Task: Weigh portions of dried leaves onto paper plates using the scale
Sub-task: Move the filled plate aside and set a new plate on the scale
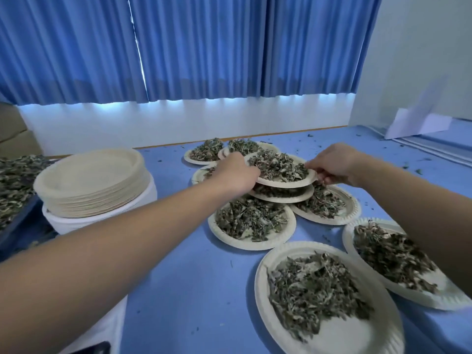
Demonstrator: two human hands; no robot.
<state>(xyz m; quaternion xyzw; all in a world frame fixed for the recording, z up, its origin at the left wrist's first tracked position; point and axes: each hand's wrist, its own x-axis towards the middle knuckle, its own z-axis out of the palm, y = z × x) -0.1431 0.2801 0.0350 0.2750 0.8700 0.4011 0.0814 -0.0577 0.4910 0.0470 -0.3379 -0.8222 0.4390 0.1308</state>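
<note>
A paper plate (288,183) heaped with dried leaves (278,166) is held above other filled plates in the middle of the blue table. My left hand (236,171) grips its left rim and my right hand (332,163) pinches its right rim. Directly beneath it sits another filled plate (281,198). Several more filled plates lie around: one closer to me (251,223), one to the right (329,204), two near the front right (324,295) (398,261), and others at the back (204,150). No scale is in view.
A tall stack of empty paper plates (89,180) stands on a white tub (102,213) at the left. A heap of loose dried leaves (15,180) lies at the far left edge. Leaf crumbs dot the blue table (194,264). Blue curtains hang behind.
</note>
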